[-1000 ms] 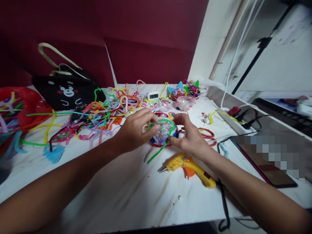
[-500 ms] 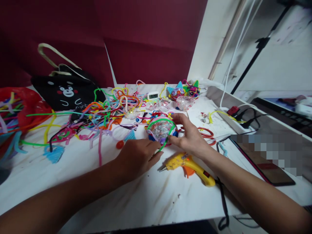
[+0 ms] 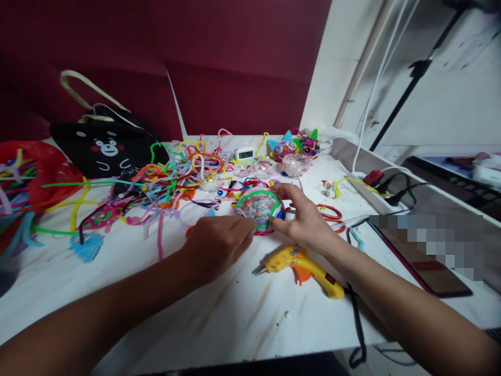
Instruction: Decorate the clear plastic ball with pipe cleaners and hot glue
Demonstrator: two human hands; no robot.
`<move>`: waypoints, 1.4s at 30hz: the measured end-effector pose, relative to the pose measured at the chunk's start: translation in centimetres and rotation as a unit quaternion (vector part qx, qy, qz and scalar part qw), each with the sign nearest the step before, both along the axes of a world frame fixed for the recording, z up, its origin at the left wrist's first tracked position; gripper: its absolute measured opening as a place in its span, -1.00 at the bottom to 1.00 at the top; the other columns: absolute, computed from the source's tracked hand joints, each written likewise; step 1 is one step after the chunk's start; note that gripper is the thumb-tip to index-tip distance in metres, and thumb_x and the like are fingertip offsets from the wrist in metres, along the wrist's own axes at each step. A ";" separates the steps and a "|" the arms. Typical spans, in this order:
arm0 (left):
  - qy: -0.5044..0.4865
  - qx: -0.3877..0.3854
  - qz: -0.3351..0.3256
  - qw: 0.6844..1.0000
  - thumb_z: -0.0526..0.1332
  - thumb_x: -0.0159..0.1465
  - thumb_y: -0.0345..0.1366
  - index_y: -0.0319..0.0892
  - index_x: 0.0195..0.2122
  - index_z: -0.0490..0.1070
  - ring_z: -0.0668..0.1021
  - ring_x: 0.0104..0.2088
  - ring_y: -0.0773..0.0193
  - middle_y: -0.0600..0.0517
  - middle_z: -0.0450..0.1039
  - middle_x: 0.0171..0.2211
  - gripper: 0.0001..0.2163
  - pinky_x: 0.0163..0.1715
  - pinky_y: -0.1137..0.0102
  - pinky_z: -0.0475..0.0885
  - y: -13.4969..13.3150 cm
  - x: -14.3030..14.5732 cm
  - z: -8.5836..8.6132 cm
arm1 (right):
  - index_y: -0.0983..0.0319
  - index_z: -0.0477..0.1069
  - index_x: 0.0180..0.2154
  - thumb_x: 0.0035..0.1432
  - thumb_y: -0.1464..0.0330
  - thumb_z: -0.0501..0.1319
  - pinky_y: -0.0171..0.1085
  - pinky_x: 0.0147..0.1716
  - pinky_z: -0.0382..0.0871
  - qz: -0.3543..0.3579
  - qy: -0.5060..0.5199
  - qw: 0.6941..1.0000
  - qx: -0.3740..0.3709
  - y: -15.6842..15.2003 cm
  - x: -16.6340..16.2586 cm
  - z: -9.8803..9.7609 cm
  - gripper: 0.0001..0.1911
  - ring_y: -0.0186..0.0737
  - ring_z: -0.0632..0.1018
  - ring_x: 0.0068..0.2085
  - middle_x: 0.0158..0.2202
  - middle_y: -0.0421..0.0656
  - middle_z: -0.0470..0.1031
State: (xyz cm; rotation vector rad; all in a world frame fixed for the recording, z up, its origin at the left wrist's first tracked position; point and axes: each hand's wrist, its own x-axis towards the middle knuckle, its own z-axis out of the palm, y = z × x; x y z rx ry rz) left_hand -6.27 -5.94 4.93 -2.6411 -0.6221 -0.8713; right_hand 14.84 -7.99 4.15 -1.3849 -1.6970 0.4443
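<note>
Right hand [image 3: 299,215] against green-banded ornament [image 3: 255,207]

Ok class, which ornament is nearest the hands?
The green-banded one, between left hand and right hand; the blue-eared one and green-eared one sit behind.

Nothing reads clearly — digits on the white clock [image 3: 245,154] are too small.

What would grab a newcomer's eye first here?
Probably the tangle of bright fuzzy stems on the table at left, then the yellow glue gun lying near the right forearm. Between the left hand and right hand sits a glittery round piece banded in green; a black bag with a cartoon face stands back left.
</note>
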 end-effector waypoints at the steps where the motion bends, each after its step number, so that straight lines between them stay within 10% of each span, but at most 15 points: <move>1: -0.001 0.012 -0.002 1.000 0.07 0.35 -0.38 -0.20 -0.38 0.43 0.54 -0.53 0.37 0.08 0.49 -0.55 -0.80 -0.50 0.50 0.36 0.2 0.0 0.1 | 0.21 0.30 0.05 -0.13 0.34 0.24 -0.03 0.00 0.35 0.000 -0.001 1.000 -0.002 0.0 0.0 0.0 -0.38 -0.01 0.45 0.02 0.00 -0.03 0.41; 42: 0.028 0.182 -0.108 0.977 0.03 0.39 -0.35 -0.15 -0.39 0.47 0.46 -0.37 0.28 0.05 0.43 -0.44 -0.72 -0.39 0.34 0.31 4.1 1.2 0.3 | 0.15 0.35 -0.03 -0.10 0.37 0.22 -0.04 0.03 0.35 -0.002 -0.023 0.999 0.049 -0.2 0.1 -0.2 -0.51 -0.04 0.47 -0.01 -0.07 -0.08 0.41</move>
